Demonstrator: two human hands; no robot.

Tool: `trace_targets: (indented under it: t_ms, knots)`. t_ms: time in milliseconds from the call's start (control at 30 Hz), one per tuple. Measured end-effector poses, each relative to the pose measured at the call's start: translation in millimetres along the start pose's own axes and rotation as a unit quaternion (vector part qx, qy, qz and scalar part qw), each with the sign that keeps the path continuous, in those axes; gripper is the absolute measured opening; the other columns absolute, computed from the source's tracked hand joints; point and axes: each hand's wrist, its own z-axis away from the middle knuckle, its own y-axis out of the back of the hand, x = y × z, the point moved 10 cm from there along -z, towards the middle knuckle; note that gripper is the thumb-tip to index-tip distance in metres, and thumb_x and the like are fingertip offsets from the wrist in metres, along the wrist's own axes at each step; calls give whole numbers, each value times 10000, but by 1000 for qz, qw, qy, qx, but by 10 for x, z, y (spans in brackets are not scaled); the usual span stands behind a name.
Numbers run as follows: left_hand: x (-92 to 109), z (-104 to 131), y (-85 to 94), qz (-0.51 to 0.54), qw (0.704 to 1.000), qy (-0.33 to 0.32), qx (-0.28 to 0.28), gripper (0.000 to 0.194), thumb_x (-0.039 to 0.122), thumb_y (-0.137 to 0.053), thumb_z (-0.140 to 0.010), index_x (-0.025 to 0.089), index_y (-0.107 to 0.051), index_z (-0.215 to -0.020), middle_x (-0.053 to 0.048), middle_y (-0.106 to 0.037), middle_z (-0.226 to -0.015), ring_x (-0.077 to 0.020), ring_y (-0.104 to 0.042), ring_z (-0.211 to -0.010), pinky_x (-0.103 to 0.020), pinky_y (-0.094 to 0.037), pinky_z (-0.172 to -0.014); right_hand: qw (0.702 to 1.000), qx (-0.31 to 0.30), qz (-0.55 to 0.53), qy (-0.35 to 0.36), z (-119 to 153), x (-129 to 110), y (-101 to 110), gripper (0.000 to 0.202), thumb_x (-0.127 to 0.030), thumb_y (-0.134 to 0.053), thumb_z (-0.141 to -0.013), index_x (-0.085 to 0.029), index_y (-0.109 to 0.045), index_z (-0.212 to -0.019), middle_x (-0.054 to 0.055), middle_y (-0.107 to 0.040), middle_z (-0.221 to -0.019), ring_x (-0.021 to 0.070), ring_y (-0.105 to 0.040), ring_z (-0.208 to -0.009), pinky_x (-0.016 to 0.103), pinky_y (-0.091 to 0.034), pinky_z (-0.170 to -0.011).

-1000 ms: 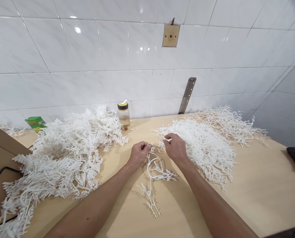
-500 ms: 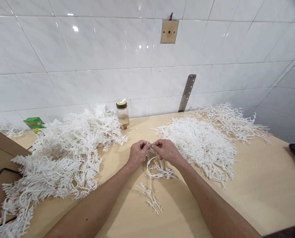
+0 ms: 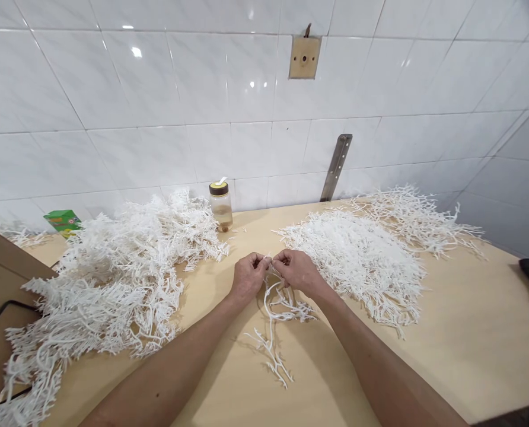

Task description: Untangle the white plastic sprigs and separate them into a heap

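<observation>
Left hand [image 3: 249, 277]: grip pinches the white branched strand [image 3: 271, 326], probably steadying it
Right hand [image 3: 298, 271]: fingertips alongside; can't tell its grip's hold
Left heap [image 3: 113, 267], right heap [image 3: 362, 267]: flanking, within reach

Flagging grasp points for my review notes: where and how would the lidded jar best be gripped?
Probably around the clear body of the jar, below the dark lid, coming from the front right. It stands upright with straight-looking sides; the white pile crowds its left and the tiled wall is behind, while its right side looks open.
</observation>
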Motion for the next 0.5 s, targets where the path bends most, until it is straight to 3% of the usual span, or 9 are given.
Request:
trace_targets:
  t_ms: [200,367,500]
  knots:
    - [64,21,-39,-83,996,-40,-2,150,262,-553,-802,184,-580,-677,12,-578,-613,-135,-498,-596,-258,-368,-602,990,42,123,61,4,-142,-17,135,-249,-549,-770,-194,-631,-679,15,-692,-700,152,-612,-664,245,-411,-604]
    - [195,53,42,-71,993,-90,28,178,296,-545,-826,193,-554,-681,28,-527,-591,-124,-460,-578,-251,-354,-595,986,106,126,-18,-36,60,146,83,-181,-534,-772,-177,-601,-723,51,-680,-687,159,-630,-613,237,-401,-543]
    - [100,16,4,10,999,-46,-3,250,389,-568,-828,179,-586,-694,37,-519,-581,-106,-427,-538,-238,-353,-557,991,114,22,-74,-65,276,315,83,-221,-528,-809,-175,-596,-818,8,-659,-623,121,-587,-413,231,-427,-501]
